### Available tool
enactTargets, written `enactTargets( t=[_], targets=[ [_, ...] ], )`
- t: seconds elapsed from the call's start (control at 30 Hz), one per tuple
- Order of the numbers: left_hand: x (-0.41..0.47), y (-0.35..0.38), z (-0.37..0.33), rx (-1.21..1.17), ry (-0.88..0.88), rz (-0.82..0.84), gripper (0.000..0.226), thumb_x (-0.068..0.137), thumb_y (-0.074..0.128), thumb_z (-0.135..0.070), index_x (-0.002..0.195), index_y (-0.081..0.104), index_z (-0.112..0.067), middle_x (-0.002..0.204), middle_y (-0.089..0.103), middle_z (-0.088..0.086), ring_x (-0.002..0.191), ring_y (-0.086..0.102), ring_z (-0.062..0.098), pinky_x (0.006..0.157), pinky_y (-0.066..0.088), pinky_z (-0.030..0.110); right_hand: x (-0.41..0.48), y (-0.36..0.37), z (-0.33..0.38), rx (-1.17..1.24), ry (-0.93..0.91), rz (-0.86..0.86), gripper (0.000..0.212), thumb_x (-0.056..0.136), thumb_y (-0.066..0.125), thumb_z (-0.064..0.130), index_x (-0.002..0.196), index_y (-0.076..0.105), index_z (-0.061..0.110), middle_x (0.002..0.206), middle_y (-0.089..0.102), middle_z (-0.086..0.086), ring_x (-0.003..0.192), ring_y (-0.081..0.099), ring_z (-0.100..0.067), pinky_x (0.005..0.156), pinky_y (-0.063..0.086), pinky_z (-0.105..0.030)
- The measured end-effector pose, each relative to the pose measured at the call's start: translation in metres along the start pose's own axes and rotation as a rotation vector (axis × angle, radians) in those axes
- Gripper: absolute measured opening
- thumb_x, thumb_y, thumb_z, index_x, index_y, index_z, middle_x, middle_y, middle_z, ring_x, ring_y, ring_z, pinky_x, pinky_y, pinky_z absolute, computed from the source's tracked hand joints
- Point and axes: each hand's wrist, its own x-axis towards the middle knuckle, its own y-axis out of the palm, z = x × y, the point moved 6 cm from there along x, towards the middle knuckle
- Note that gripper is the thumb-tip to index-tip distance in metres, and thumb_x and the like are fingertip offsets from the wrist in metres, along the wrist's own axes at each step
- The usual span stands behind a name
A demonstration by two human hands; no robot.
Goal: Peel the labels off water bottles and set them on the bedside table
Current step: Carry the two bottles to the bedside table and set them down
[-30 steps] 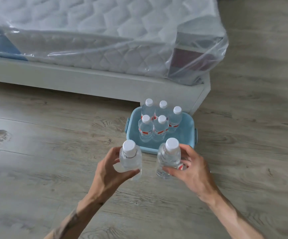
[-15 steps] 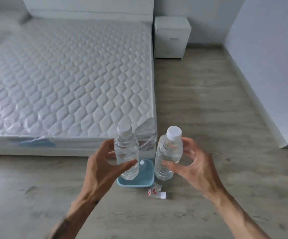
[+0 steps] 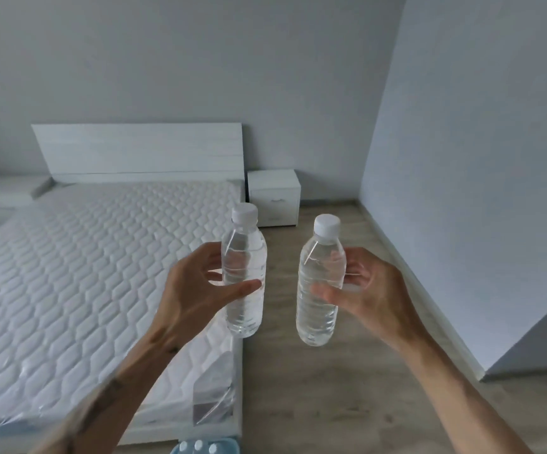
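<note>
My left hand (image 3: 196, 290) grips a clear, label-free water bottle (image 3: 244, 273) with a white cap, held upright at chest height. My right hand (image 3: 370, 293) holds a second bare bottle (image 3: 319, 290) the same way, a little to the right and slightly lower. Beyond them, against the far wall, stands the white bedside table (image 3: 273, 196), to the right of the bed. At the bottom edge a light blue basin (image 3: 229, 448) shows the white caps of three other bottles (image 3: 198, 445).
A bed with a plastic-wrapped quilted mattress (image 3: 85, 273) and white headboard (image 3: 137, 152) fills the left. A second white bedside table (image 3: 3, 194) stands at far left. Wooden floor (image 3: 314, 388) runs between the bed and the grey wall (image 3: 462, 191) on the right.
Both bottles rose from near the basin on the floor to chest height. My view lifted from the floor to the far wall, and the basin slid to the bottom edge.
</note>
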Motion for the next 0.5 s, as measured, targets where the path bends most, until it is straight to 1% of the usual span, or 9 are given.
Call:
enactTargets(
  t=[0.07, 0.1, 0.23, 0.33, 0.4, 0.5],
  targets=[
    [0.029, 0.03, -0.021, 0.01, 0.008, -0.036, 0.051, 0.064, 0.102, -0.039, 0.108, 0.076, -0.038, 0.104, 0.084, -0.02, 0.094, 0.081, 0.003, 0.086, 0.065, 0.034, 0.03, -0.042, -0.007, 0.006, -0.021, -0.002, 0.05, 0.063, 0.096, 0.05, 0.108, 0.074, 0.042, 0.106, 0.081, 0.017, 0.101, 0.077, -0.004, 0.093, 0.057, -0.026],
    [0.043, 0.046, -0.031, 0.014, 0.008, -0.051, 0.049, 0.065, 0.102, -0.037, 0.108, 0.076, -0.038, 0.103, 0.084, -0.02, 0.093, 0.081, 0.003, 0.086, 0.066, 0.035, 0.044, -0.063, -0.011, 0.008, -0.023, -0.008, 0.051, 0.062, 0.095, 0.052, 0.108, 0.074, 0.042, 0.106, 0.081, 0.018, 0.1, 0.077, -0.003, 0.092, 0.057, -0.025],
    [0.094, 0.099, -0.063, -0.038, -0.019, -0.11, 0.059, 0.056, 0.096, -0.054, 0.108, 0.078, -0.033, 0.102, 0.085, -0.017, 0.092, 0.082, 0.004, 0.087, 0.065, 0.038, 0.098, -0.136, -0.028, 0.005, -0.021, -0.021, 0.051, 0.062, 0.096, 0.047, 0.108, 0.075, 0.038, 0.103, 0.082, 0.019, 0.096, 0.077, -0.001, 0.089, 0.058, -0.024],
    [0.138, 0.137, -0.076, -0.065, -0.048, -0.117, 0.06, 0.053, 0.094, -0.055, 0.106, 0.079, -0.032, 0.101, 0.085, -0.015, 0.093, 0.082, 0.005, 0.089, 0.065, 0.04, 0.144, -0.182, -0.042, 0.014, -0.012, -0.048, 0.051, 0.058, 0.095, 0.051, 0.105, 0.077, 0.038, 0.1, 0.082, 0.019, 0.094, 0.077, 0.0, 0.085, 0.058, -0.022],
    [0.169, 0.158, -0.08, -0.062, -0.041, -0.123, 0.059, 0.053, 0.094, -0.055, 0.105, 0.079, -0.032, 0.101, 0.085, -0.016, 0.092, 0.082, 0.004, 0.088, 0.064, 0.037, 0.177, -0.204, -0.054, 0.022, -0.015, -0.071, 0.049, 0.057, 0.096, 0.051, 0.102, 0.078, 0.04, 0.098, 0.082, 0.019, 0.091, 0.078, 0.0, 0.084, 0.058, -0.022],
    [0.224, 0.188, -0.074, -0.06, -0.035, -0.128, 0.062, 0.051, 0.094, -0.056, 0.106, 0.079, -0.032, 0.1, 0.085, -0.017, 0.09, 0.082, 0.003, 0.086, 0.064, 0.034, 0.237, -0.23, -0.078, 0.021, -0.032, -0.1, 0.04, 0.062, 0.099, 0.04, 0.097, 0.078, 0.042, 0.095, 0.083, 0.018, 0.089, 0.079, -0.001, 0.083, 0.059, -0.024]
  ],
)
